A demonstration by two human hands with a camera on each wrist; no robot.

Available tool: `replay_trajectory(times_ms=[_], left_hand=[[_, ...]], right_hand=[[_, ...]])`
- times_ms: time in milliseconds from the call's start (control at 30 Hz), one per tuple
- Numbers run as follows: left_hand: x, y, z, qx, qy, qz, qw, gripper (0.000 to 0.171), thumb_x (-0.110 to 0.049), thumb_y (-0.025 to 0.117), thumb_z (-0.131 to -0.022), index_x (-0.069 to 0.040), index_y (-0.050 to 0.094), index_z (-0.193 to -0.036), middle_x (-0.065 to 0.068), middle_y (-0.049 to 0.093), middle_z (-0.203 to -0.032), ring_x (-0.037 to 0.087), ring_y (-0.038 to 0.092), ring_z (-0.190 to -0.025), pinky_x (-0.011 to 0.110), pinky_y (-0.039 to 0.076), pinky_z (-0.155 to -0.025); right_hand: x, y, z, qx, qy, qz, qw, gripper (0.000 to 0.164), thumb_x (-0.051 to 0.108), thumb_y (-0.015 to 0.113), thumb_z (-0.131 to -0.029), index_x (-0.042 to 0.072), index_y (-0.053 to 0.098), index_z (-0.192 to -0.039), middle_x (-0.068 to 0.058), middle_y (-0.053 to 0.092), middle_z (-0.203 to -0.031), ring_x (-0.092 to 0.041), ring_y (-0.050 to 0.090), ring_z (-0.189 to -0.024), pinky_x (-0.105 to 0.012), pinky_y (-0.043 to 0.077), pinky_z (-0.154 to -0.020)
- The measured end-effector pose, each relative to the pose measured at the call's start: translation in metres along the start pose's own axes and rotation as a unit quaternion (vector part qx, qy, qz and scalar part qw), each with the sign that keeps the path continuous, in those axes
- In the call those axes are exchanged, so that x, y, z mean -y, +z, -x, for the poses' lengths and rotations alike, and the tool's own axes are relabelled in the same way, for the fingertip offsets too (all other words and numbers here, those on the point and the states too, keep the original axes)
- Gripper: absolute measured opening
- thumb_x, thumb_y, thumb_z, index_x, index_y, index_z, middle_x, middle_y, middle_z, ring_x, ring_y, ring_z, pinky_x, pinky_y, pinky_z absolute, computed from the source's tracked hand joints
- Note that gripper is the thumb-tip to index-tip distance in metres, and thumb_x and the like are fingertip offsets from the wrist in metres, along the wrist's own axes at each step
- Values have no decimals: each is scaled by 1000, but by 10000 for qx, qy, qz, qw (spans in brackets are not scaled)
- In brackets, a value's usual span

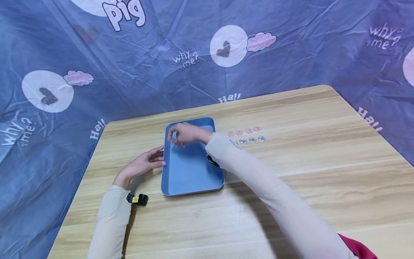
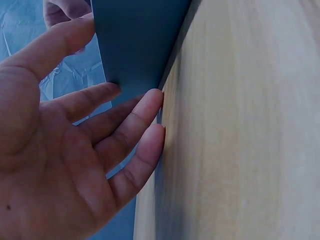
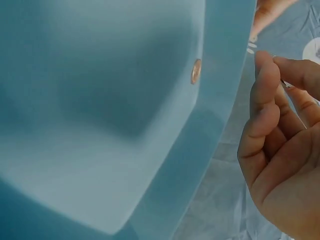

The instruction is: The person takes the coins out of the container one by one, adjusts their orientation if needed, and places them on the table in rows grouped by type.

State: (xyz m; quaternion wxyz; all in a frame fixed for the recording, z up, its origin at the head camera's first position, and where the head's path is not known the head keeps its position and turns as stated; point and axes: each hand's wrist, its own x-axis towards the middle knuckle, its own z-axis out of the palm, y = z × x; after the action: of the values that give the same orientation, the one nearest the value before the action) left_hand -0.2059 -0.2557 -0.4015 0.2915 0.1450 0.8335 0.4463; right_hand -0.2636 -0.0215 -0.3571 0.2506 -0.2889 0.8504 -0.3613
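Note:
A blue rectangular tray (image 1: 194, 169) lies on the table. My right hand (image 1: 184, 133) is over its far left part, pinching a small silvery coin between thumb and fingers; in the right wrist view only a thin edge of the coin (image 3: 285, 83) shows beside the fingers. One copper-coloured coin (image 3: 196, 71) lies inside the tray, close to a side wall. My left hand (image 1: 143, 163) touches the tray's left outer side with extended, slightly bent fingers. Seen from the left wrist, the fingertips (image 2: 155, 97) meet the tray wall (image 2: 135, 45) near the tabletop.
Right of the tray, a row of several copper-coloured coins (image 1: 250, 130) lies behind a row of silvery coins (image 1: 252, 140), partly beside the right sleeve. The wooden table (image 1: 307, 151) meets a blue printed cloth (image 1: 145, 82) at the back.

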Motion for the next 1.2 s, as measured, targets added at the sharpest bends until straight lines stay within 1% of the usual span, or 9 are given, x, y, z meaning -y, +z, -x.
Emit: replay_trajectory(times_ms=[167, 267, 367, 467, 600, 733, 800, 1000, 1200], left_hand=[[1, 0, 2, -39, 29, 0, 10000, 79, -24, 62, -95, -6, 15, -155, 25, 36, -151, 39, 41, -136, 48, 39, -111], [1, 0, 2, -63, -6, 3, 10000, 78, -24, 63, -95, -7, 16, -155, 25, 37, -150, 38, 41, -136, 48, 39, -111], [1, 0, 1, -67, -7, 15, 10000, 76, -23, 62, -95, -7, 17, -155, 25, 38, -149, 38, 41, -136, 50, 37, -112], [0, 0, 2, -70, -4, -2, 10000, 76, -23, 61, -96, -7, 16, -155, 25, 38, -150, 38, 41, -136, 51, 36, -112], [0, -1, 2, -68, -15, -42, 10000, 77, -24, 61, -96, -7, 16, -155, 26, 40, -148, 39, 42, -136, 51, 36, -112], [1, -1, 2, -93, 6, -49, 9999, 77, -25, 62, -95, -8, 16, -155, 25, 40, -148, 39, 41, -136, 51, 35, -113], [1, 0, 2, -110, 8, -56, 9999, 78, -26, 63, -95, -8, 17, -155, 25, 40, -148, 39, 42, -136, 50, 36, -113], [2, 0, 3, -90, 20, -56, 9999, 81, -30, 64, -93, -8, 16, -155, 25, 40, -148, 38, 42, -135, 50, 36, -112], [1, 0, 3, -80, 27, 14, 10000, 82, -31, 64, -93, -8, 16, -155, 25, 39, -148, 39, 41, -136, 51, 36, -112]], right_hand=[[0, -11, 9, 34, -170, -364, 9992, 23, 8, 57, -95, 4, 60, -117, -23, 69, -97, -40, 65, -91, -48, 56, -83], [-4, -18, 16, 12, -246, -607, 9978, 23, 7, 57, -94, 4, 60, -117, -25, 69, -100, -41, 64, -92, -49, 55, -85], [-9, -24, 24, -14, -292, -767, 9966, 25, 5, 55, -93, 3, 60, -117, -23, 71, -96, -42, 64, -89, -48, 55, -83], [-15, -29, 31, -29, -286, -831, 9961, 25, 4, 55, -92, 3, 60, -117, -14, 72, -86, -42, 63, -86, -38, 55, -72], [-22, -35, 40, -40, -222, -977, 9950, 25, 5, 56, -91, 5, 59, -116, -8, 71, -81, -35, 63, -76, -24, 45, -58], [-26, -43, 52, -48, -150, -1213, 9925, 27, 6, 57, -90, 6, 58, -117, -11, 71, -84, -22, 61, -67, -22, 40, -54], [-27, -48, 59, -49, -115, -1270, 9918, 28, 6, 57, -90, 6, 58, -118, -10, 71, -85, -18, 59, -65, -23, 40, -54], [-31, -62, 78, -69, 36, -1210, 9926, 29, 5, 54, -90, 8, 58, -119, -7, 70, -84, -22, 60, -69, -25, 41, -56], [-40, -75, 96, -164, 258, -1185, 9925, 30, 5, 52, -91, 9, 59, -120, -16, 70, -91, -18, 58, -67, -23, 40, -55]])
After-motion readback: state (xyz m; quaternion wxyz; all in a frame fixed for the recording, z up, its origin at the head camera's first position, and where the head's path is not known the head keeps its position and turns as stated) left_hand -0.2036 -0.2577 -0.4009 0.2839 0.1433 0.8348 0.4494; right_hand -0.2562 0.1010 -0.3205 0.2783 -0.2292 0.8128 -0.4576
